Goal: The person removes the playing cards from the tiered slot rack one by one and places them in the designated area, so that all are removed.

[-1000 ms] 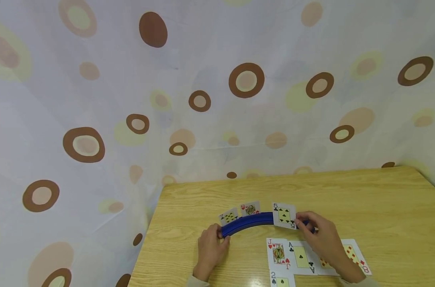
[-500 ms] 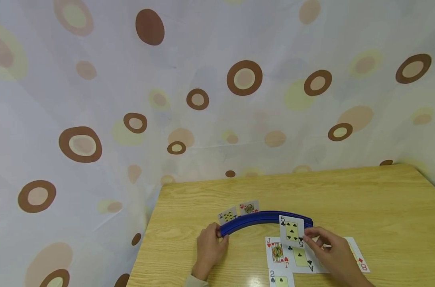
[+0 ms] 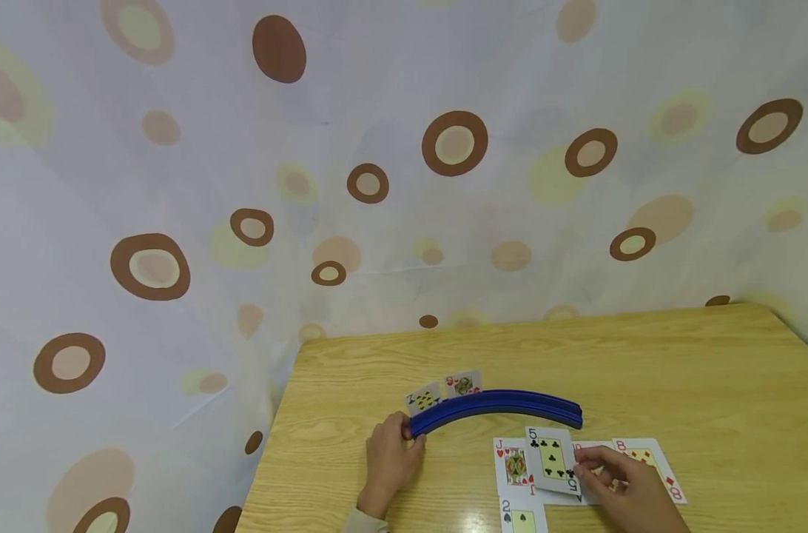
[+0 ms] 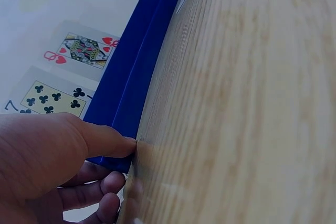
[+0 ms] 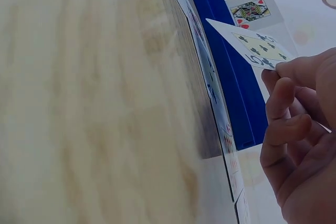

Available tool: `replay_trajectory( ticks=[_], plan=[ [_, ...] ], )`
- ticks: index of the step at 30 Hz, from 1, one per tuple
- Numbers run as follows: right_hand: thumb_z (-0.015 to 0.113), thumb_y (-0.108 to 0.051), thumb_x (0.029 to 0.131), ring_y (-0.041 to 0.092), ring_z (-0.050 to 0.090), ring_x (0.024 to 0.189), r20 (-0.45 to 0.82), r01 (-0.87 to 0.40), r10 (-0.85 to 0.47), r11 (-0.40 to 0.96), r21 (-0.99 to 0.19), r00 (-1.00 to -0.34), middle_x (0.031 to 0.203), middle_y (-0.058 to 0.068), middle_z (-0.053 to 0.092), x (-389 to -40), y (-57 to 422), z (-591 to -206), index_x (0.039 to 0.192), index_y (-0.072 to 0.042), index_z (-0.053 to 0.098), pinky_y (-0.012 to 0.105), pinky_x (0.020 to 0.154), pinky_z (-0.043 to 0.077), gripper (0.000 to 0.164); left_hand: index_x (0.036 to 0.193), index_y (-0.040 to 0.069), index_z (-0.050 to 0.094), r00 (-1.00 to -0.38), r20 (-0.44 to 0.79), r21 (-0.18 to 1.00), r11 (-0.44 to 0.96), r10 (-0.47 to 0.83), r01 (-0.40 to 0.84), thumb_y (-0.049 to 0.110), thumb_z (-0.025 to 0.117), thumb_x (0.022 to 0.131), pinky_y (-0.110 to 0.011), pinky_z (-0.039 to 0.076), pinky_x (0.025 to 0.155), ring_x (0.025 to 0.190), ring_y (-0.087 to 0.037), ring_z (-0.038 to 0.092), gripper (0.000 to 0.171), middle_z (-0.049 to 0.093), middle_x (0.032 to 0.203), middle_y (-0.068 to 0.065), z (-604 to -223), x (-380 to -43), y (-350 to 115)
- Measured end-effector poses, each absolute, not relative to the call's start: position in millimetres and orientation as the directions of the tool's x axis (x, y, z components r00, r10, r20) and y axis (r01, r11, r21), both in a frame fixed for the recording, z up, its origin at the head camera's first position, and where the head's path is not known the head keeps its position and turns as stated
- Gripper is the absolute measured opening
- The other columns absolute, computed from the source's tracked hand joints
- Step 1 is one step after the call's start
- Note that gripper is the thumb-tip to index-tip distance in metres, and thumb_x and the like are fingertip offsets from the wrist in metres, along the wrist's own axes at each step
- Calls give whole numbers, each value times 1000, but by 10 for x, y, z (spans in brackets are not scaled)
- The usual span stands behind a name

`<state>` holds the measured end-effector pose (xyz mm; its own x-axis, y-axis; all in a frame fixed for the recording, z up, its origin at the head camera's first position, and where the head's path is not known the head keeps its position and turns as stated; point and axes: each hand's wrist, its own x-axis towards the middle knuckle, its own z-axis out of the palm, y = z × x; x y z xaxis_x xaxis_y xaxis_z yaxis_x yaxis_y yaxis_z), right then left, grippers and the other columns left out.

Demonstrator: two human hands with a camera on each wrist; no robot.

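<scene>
Inspected: one five of clubs, face up in the right hand, tilted above a row of cards. White stock, pale yellow panel, five black clubs, an index at opposite corners; wear cannot be judged. The right thumb and fingers pinch it at its 3 o'clock edge. Contact with the row cannot be confirmed.

Around the five, lying on the counter: jack of hearts at 9 o'clock, two of spades at 7 o'clock, cut by the frame, and eight of diamonds at 3 o'clock. Further card stock shows beneath the five and by the hand, mostly hidden; its exact count is uncertain.

One curved blue rack stands at 11 o'clock from the five. It holds two upright cards: seven of clubs and, just beside it toward 2 o'clock, queen of hearts. The left hand grips the rack's 8 o'clock end, thumb on the near face.

The counter is light, yellowish wood grain, with a glare spot at 6 o'clock. Whitish sheeting, printed with brown, peach and yellow rounds, rises at 12 and 9 o'clock.
</scene>
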<state>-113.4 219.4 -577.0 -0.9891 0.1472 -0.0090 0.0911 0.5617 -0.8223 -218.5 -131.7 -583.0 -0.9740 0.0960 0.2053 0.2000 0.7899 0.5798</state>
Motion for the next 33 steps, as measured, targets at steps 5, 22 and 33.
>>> replay_trajectory(
  ticks=[5,22,33],
  plan=[
    [80,-17,99,1,56,70,-129,185,137,574,-798,-982,92,-5,76,-1094,2248,-5790,117,-8,80,22,65,45,20,93,12,66,-975,201,581,790,95,197,18,88,88,-30,35,73,74,-6,45,24,59,78,6,-5841,-2178,-1315],
    [77,-22,101,6,61,71,-292,259,27,543,-799,-956,94,-3,75,-905,2320,-5890,130,0,72,24,66,50,36,92,11,65,-975,201,585,786,95,197,16,88,88,-29,34,72,73,-7,44,24,58,77,5,-5813,-2170,-1321],
    [76,-16,99,4,64,68,-257,172,-114,484,-858,-960,89,-2,78,-825,2461,-5966,129,5,65,24,64,50,38,91,11,63,-970,226,579,787,94,211,16,88,87,-28,33,72,73,-8,43,25,58,77,4,-5830,-2175,-1309]
  ],
)
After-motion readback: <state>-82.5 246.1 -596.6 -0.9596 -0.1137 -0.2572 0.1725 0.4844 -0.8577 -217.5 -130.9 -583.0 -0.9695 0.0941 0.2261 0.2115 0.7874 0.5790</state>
